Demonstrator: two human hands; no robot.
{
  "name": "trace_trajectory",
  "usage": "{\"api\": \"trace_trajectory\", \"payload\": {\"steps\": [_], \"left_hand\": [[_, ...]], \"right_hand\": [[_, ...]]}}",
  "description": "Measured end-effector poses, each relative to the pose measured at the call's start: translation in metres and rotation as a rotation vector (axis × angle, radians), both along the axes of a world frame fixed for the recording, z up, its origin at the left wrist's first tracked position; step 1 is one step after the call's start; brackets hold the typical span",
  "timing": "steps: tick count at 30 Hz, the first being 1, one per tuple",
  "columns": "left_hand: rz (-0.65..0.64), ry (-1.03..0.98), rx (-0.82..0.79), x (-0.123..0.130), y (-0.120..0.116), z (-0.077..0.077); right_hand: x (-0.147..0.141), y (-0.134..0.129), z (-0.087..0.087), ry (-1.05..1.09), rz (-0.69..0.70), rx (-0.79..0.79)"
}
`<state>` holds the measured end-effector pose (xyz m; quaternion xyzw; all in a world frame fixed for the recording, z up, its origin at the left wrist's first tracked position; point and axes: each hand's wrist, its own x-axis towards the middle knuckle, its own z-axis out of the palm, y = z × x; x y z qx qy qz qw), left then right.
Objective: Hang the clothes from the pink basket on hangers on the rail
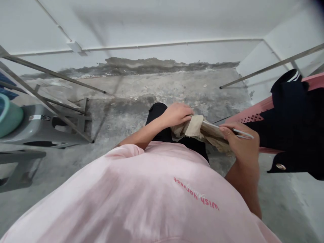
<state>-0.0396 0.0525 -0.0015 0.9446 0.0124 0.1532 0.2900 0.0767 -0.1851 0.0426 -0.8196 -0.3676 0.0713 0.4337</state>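
In front of my waist hangs a bunched beige garment (194,127), with a pale folded-over band near its top. My left hand (176,114) is closed on the garment's left end, its fingertips at the band. Running along the top of the cloth is a slim white clothes hanger (243,134), partly hidden by cloth and hand. My right hand (241,141) grips this hanger at the garment's right end, thumb pressed on top. The lower part of the garment drops out of sight behind my pink shirt.
At right, dark clothes (286,114) lie over a pink basket (262,107). A grey stool (58,130) bearing a green basin (10,116) stands at left, beside a metal frame (58,77). Another metal bar (268,69) slants down at upper right. A white wall (162,27) rises ahead.
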Motion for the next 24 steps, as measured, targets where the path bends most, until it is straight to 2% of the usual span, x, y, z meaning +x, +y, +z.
{"api": "trace_trajectory", "payload": {"steps": [3, 6, 9, 13, 17, 21, 23, 24], "left_hand": [[0.088, -0.127, 0.074, -0.006, 0.003, 0.006], [0.317, -0.350, 0.109, -0.020, 0.021, 0.021], [0.527, -0.541, 0.052, -0.036, 0.044, 0.033], [0.677, -0.690, 0.062, -0.049, 0.065, 0.032], [0.648, -0.737, 0.121, -0.052, 0.068, 0.025], [0.588, -0.700, 0.135, -0.050, 0.065, 0.026], [0.570, -0.667, 0.135, -0.048, 0.063, 0.027], [0.551, -0.656, 0.131, -0.047, 0.062, 0.028]], "right_hand": [[0.002, -0.002, -0.001, -0.024, -0.021, 0.063], [0.011, -0.007, -0.001, -0.168, -0.001, 0.178], [0.021, -0.012, -0.002, -0.324, -0.030, 0.197], [0.027, -0.019, -0.006, -0.150, -0.146, 0.326], [0.026, -0.030, -0.007, -0.008, -0.099, 0.408], [0.022, -0.037, -0.002, 0.182, -0.030, 0.245], [0.021, -0.034, -0.001, 0.136, -0.067, 0.209], [0.020, -0.030, -0.001, 0.055, -0.115, 0.256]]}}
